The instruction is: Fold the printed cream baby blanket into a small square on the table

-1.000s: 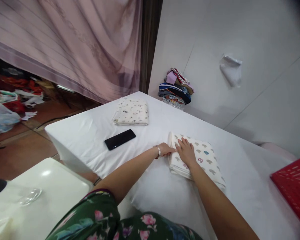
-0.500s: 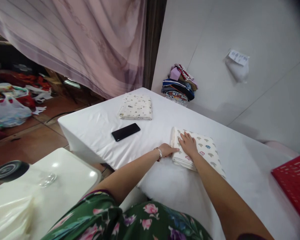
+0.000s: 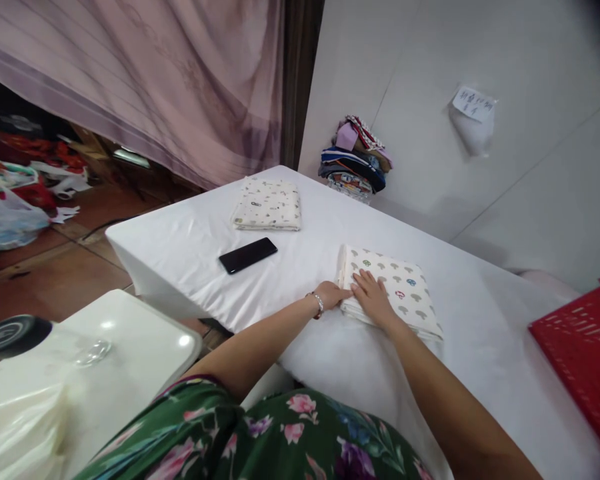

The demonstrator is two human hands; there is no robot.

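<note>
A folded cream cloth with grey mushroom prints point(image 3: 405, 280) lies on the white-covered table point(image 3: 175, 240). My right hand point(image 3: 373, 297) rests on its upper face near the left end, fingers spread. At the cloth's left edge is my left hand point(image 3: 331, 295), wearing a bracelet, its fingertips against the folded layers; whether it pinches them is hard to see. Farther back lies a second folded cream cloth with small prints point(image 3: 267, 205). A black phone point(image 3: 249, 255) lies flat in front of that one.
Stacked folded clothes point(image 3: 355, 160) stand by the wall behind the table. To the right is a red basket point(image 3: 580, 347). A white stool-like surface point(image 3: 125, 360) with a pale plastic bag point(image 3: 25, 427) is at the lower left. A pink curtain point(image 3: 205, 87) hangs behind.
My right hand has slid slightly toward me and left on the mushroom cloth, uncovering more of its back part. My left hand stays at the left edge. The whole view has shifted a little.
</note>
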